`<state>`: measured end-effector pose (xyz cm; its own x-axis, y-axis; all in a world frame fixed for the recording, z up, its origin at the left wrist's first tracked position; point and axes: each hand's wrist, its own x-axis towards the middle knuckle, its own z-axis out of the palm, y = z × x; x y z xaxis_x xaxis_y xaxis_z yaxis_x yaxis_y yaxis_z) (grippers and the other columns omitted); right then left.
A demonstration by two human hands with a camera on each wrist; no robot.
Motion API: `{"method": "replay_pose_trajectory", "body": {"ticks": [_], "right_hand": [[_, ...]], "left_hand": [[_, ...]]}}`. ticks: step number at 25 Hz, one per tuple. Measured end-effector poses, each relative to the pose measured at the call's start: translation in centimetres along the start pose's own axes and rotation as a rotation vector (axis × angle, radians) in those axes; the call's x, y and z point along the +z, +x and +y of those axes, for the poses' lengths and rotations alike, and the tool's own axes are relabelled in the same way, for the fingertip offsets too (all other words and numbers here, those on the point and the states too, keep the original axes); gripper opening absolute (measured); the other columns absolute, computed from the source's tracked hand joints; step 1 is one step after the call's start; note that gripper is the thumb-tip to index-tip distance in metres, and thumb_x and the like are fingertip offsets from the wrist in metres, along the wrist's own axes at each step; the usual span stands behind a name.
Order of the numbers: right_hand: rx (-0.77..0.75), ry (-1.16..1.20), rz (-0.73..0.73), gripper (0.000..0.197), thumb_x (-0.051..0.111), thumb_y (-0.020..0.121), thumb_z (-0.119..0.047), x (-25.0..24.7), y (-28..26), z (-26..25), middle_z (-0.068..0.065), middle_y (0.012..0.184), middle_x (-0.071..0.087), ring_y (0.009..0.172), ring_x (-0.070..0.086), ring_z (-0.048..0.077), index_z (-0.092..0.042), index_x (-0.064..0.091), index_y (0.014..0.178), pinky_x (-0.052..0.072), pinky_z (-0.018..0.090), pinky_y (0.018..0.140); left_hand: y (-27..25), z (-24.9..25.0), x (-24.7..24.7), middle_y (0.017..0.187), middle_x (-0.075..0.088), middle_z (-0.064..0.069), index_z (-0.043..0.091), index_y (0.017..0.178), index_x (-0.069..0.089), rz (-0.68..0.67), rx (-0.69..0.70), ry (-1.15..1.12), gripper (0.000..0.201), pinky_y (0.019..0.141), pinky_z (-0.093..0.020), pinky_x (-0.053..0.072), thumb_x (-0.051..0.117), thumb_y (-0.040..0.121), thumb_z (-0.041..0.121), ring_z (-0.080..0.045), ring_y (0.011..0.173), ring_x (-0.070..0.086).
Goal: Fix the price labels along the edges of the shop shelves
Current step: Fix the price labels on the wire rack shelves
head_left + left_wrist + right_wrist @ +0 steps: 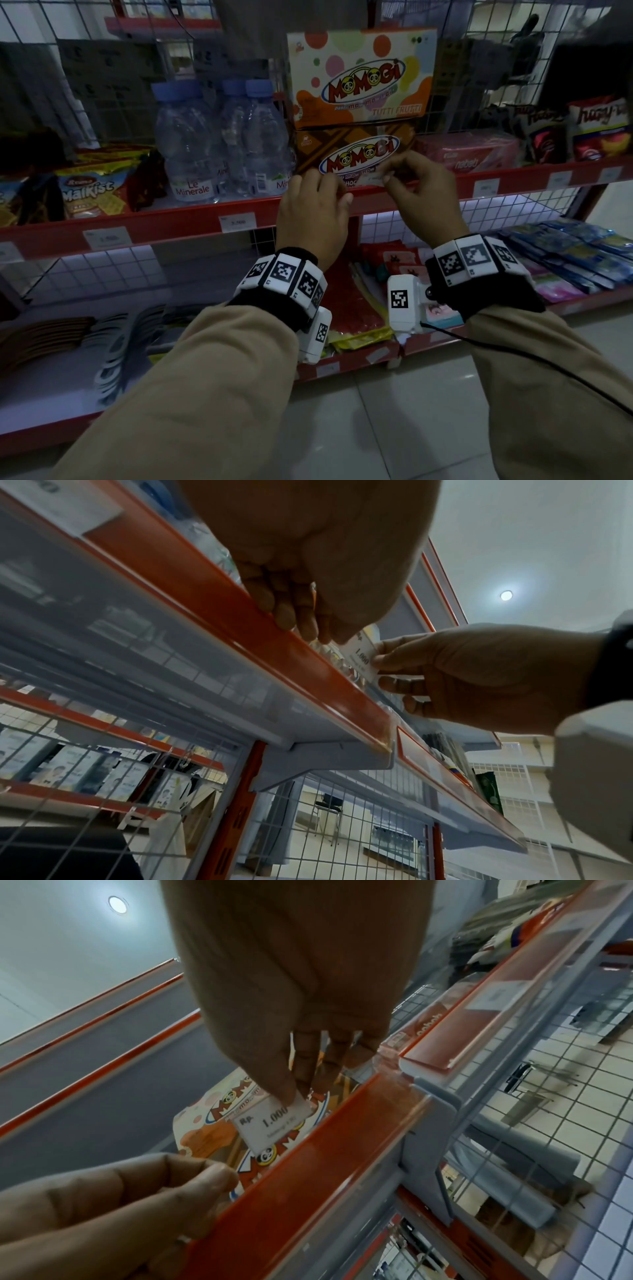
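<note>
A small white price label (371,178) (359,653) (270,1123) printed "Rp. 1.000" hangs just above the red shelf edge strip (376,198) (240,620) (325,1164), in front of the brown Momogi box (359,157). My right hand (385,178) (377,666) (294,1093) pinches the label's right end between thumb and fingers. My left hand (344,197) (301,620) (219,1175) is just left of it, fingers curled over the strip's top lip. The label is not seated in the strip.
Other labels (238,222) (107,237) (486,188) sit in the strip to both sides. Water bottles (191,144) stand left of the stacked Momogi boxes (359,75), snack packs (599,130) to the right. A lower shelf (342,368) holds more packets; wire mesh backs the shelves.
</note>
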<state>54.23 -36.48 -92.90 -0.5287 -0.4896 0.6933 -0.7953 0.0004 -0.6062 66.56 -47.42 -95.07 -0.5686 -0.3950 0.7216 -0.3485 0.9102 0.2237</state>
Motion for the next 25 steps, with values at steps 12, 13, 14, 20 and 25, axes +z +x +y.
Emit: {"method": "replay_pose_trajectory", "body": {"ticks": [12,13,14,20,25], "right_hand": [[-0.088,-0.284,-0.233,0.011,0.062,0.087,-0.016,-0.5,0.0,1.4,-0.003,0.093,0.059,0.098,0.05,0.022,-0.02,0.066,0.096,0.034,0.028,0.082],[-0.097,-0.327,-0.251,0.012,0.062,0.086,-0.016,-0.6,-0.1,1.4,-0.001,0.095,0.058,0.099,0.048,0.023,-0.02,0.066,0.097,0.031,0.027,0.08],[-0.096,-0.365,-0.274,0.014,0.062,0.086,-0.015,-0.6,-0.1,1.5,0.001,0.097,0.058,0.101,0.046,0.024,-0.019,0.066,0.098,0.029,0.027,0.08],[-0.101,-0.401,-0.284,0.017,0.06,0.087,-0.012,-0.4,0.0,1.6,0.008,0.107,0.054,0.107,0.042,0.026,-0.015,0.066,0.103,0.029,0.026,0.084],[-0.101,-0.428,-0.28,0.013,0.061,0.087,-0.015,-0.4,-0.2,1.6,0.009,0.104,0.054,0.106,0.043,0.028,-0.013,0.066,0.099,0.031,0.028,0.084]], "left_hand": [[0.3,0.0,0.6,0.103,0.048,-0.001,0.026,0.109,0.063,-0.074,0.022,0.13,0.022,0.082,-0.03,0.025,0.05,0.094,0.035,-0.023,0.099,0.039],[0.3,0.1,0.6,0.103,0.048,-0.001,0.026,0.108,0.064,-0.073,0.022,0.139,0.022,0.082,-0.03,0.025,0.049,0.095,0.035,-0.023,0.099,0.039],[0.3,0.1,0.7,0.103,0.048,-0.002,0.025,0.108,0.064,-0.075,0.023,0.149,0.023,0.083,-0.031,0.025,0.047,0.096,0.035,-0.023,0.1,0.039],[0.3,0.4,0.7,0.106,0.048,-0.003,0.022,0.107,0.06,-0.093,0.029,0.2,0.022,0.084,-0.033,0.027,0.042,0.097,0.032,-0.025,0.101,0.04],[0.4,0.4,0.8,0.108,0.049,-0.004,0.02,0.107,0.06,-0.11,0.029,0.208,0.023,0.083,-0.033,0.026,0.042,0.098,0.031,-0.025,0.103,0.04]]}}
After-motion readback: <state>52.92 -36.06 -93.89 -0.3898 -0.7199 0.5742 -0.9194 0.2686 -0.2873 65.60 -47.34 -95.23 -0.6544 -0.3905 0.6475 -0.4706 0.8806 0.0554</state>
